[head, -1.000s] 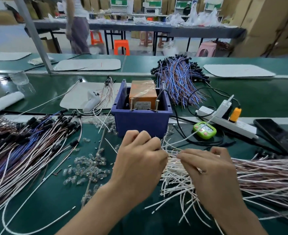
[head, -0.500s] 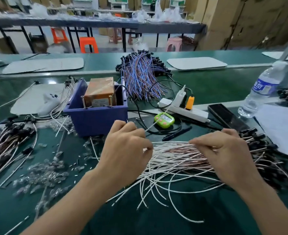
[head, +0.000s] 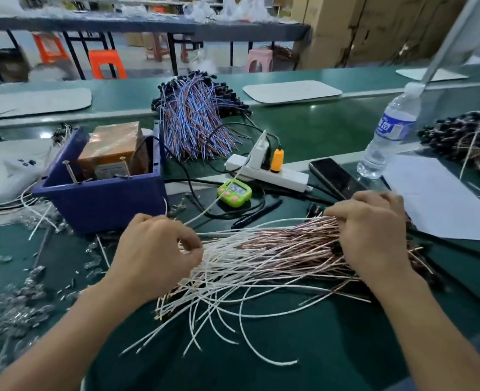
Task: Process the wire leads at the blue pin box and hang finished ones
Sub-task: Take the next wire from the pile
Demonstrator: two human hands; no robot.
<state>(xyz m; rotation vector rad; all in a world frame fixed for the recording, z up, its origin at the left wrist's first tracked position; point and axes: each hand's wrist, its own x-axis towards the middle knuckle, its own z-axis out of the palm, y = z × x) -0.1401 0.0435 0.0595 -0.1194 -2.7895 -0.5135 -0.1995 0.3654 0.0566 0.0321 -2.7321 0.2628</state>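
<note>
Green bench matting (head: 332, 348) carries a loose bundle of white and coppery wire leads (head: 261, 258) near the middle. The left hand (head: 157, 249) curls its fingers, pinching a few white ends; the right hand (head: 374, 230) grips the bundle's right end with bent fingers. The blue pin box (head: 100, 204) sits just beyond, to the left. Seemingly a lead is being singled out; next it needs drawing free and carrying to the box's pins.

Probably factory: benches (head: 303, 131), wire bundles (head: 275, 249)
</note>
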